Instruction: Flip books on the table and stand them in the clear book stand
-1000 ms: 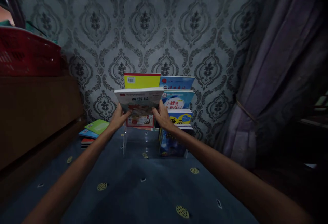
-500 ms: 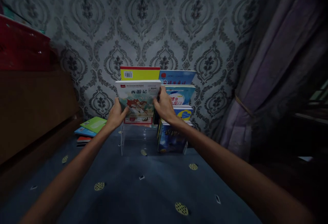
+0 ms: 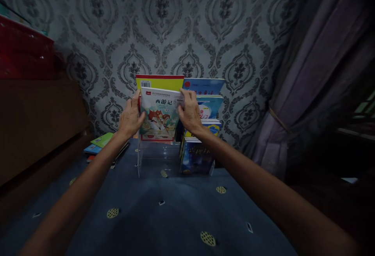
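Between my two hands is an upright picture book [image 3: 159, 117] with a light green cover, its top edge tilted a little down to the right. My left hand [image 3: 130, 117] grips its left edge, thumb on the front cover. At the upper right edge, my right hand [image 3: 190, 109] holds it with the thumb on the front and fingers at the top and behind. Close behind it stands a yellow book [image 3: 162, 81] with a red top strip. These are on a clear stepped book rack [image 3: 152, 158], whose right side carries a dark blue book [image 3: 197, 156] in front.
Right of my right hand, a blue book [image 3: 209, 85], a teal book [image 3: 215, 105] and a yellow-and-blue book [image 3: 215, 128] stand in tiers. Loose books [image 3: 101, 140] lie on the dark blue patterned cloth [image 3: 140, 213]. A brown cabinet [image 3: 41, 119] flanks the left, a purple curtain [image 3: 293, 103] the right.
The light green book has moved slightly right and back against the rack's upper tier, now tilted. My left hand has shifted up along its left edge; my right hand has moved up slightly.
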### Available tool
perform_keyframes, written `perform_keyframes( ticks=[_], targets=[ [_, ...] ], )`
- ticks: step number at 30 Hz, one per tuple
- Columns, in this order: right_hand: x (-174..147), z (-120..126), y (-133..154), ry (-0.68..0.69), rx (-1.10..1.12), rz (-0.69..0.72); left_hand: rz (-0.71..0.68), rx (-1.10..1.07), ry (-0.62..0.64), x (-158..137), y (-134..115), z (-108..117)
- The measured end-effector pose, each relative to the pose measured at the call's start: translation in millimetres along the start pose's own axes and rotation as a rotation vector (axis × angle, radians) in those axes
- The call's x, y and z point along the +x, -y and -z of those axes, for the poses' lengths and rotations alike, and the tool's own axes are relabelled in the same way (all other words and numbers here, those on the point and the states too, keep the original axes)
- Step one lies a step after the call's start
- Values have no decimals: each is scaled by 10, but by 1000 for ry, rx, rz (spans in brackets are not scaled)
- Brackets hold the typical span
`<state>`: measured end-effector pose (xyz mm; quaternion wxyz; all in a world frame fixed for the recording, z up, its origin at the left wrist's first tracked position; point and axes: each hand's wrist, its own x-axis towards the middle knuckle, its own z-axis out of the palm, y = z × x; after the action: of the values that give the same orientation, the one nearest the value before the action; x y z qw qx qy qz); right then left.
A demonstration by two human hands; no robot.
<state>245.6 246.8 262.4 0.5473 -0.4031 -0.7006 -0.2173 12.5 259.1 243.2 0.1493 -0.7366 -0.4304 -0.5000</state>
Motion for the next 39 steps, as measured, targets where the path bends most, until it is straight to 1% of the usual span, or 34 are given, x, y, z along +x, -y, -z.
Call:
perform_keyframes(
  ticks=[4, 7, 10, 14, 18, 22, 26, 28, 31, 34, 37, 39],
  targets=[
    [62, 26, -20, -5, 11, 53, -12, 146, 57, 56, -95, 99],
    [122, 38, -43, 7, -2, 86, -28, 191, 104, 100, -131, 132],
    [180, 29, -94, 28, -31, 111, -16, 218, 126, 157, -159, 148],
    [228, 5, -173, 49, -53, 139, 2, 230, 146, 248, -202, 162],
    [260, -5, -226, 75, -48, 157, 8, 197, 149, 327, -206, 150],
    [330, -31, -238, 67, -41, 171, -12, 175, 149, 359, -157, 110],
    [382, -92, -224, 82, -37, 188, 10, 183, 151, 330, -84, 78],
    [359, -122, -216, 100, -29, 179, 21, 188, 155, 297, -52, 71],
    [266, -138, -196, 102, -31, 170, 26, 229, 194, 244, -28, 69],
    [167, -112, -156, 90, -79, 184, 14, 257, 210, 213, -34, 67],
    [107, -67, -118, 94, -145, 185, 21, 197, 180, 202, -43, 51],
    [85, -43, -106, 92, -176, 187, 44, 139, 129, 196, -35, 26]
  ],
)
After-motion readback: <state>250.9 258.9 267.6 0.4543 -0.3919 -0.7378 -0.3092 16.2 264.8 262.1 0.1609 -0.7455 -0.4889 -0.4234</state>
